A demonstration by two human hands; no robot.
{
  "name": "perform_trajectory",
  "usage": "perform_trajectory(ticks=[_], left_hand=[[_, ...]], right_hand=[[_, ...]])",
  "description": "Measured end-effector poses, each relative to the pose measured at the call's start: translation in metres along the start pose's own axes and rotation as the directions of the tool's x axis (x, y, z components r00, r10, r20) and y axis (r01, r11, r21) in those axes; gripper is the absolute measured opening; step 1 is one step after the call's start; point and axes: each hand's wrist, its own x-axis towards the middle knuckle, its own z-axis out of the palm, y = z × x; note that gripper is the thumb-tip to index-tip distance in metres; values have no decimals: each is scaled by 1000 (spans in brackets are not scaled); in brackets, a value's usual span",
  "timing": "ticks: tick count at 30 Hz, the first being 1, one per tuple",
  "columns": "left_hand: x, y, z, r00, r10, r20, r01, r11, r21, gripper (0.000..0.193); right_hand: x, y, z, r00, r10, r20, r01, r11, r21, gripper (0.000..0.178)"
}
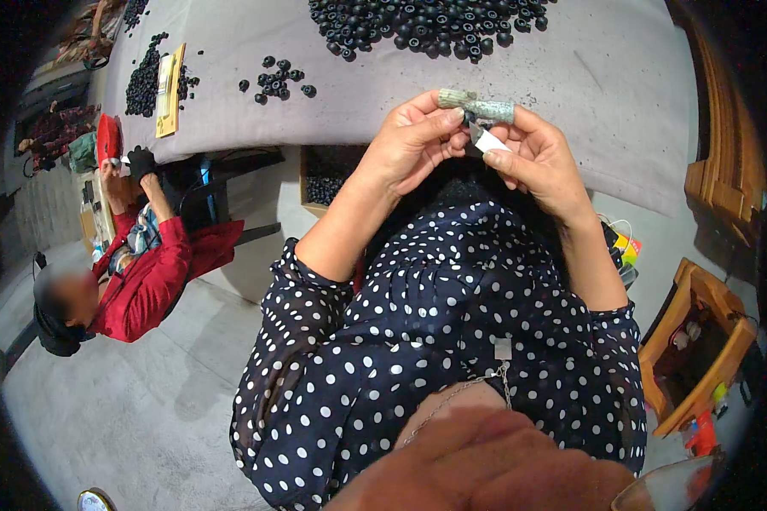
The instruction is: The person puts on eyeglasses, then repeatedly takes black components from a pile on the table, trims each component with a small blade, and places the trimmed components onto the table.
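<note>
Both my hands meet just past the table's near edge, their fingertips close together. My left hand (pixel 418 140) pinches a small black round part (pixel 470 117), mostly hidden by the thumb and index finger. A greenish wrap (pixel 457 99) covers that index fingertip. In my right hand (pixel 537 162) is a small blade with a white wrapped grip (pixel 489 140), its dark tip against or very near the black part. A grey-blue wrap (pixel 494 111) sits around my right index finger.
A large heap of black round parts (pixel 426 25) lies at the far side of the grey-covered table (pixel 605 111). Smaller groups (pixel 277 81) lie left, beside a yellow strip (pixel 170 89). At left a person in red (pixel 149 285) works. An open wooden stool (pixel 694 341) stands right.
</note>
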Motion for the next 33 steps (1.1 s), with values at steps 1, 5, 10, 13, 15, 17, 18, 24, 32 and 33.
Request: perform_trajectory(ticks=[1, 5, 10, 13, 15, 17, 18, 24, 32, 33], left_hand=[[0, 1, -1, 999, 0, 34, 0, 1000, -1, 23], [0, 0, 0, 998, 14, 60, -12, 999, -38, 21], [0, -1, 2, 999, 19, 34, -19, 999, -26, 21], [0, -2, 1, 999, 21, 46, -20, 999, -31, 21], [-1, -2, 1, 998, 24, 60, -22, 999, -29, 21], [-1, -2, 1, 997, 18, 69, -15, 999, -36, 21], [-1, -2, 2, 997, 18, 69, -15, 999, -36, 21], [-2, -1, 3, 997, 14, 72, -11, 999, -37, 22], [-2, -2, 1, 996, 3, 93, 1, 999, -40, 25], [-2, -2, 1, 996, 2, 93, 2, 999, -40, 25]], right_hand=[[0, 0, 1, 1000, 6, -1, -6, 1000, 7, 36], [0, 1, 2, 1000, 7, 9, -7, 1000, 26, 37], [1, 6, -2, 1000, 15, 17, -16, 999, 50, 38], [2, 8, -2, 1000, 8, 15, -9, 997, 71, 38], [2, 6, -2, 1000, 6, 21, -8, 996, 88, 38], [1, 5, -2, 999, 17, 28, -19, 995, 97, 38], [1, 5, -2, 999, 16, 27, -19, 995, 97, 38], [1, 5, -2, 999, 21, 26, -23, 998, 64, 39], [0, 5, -3, 998, 31, 54, -36, 995, 89, 40], [0, 5, -3, 998, 31, 54, -36, 995, 89, 40]])
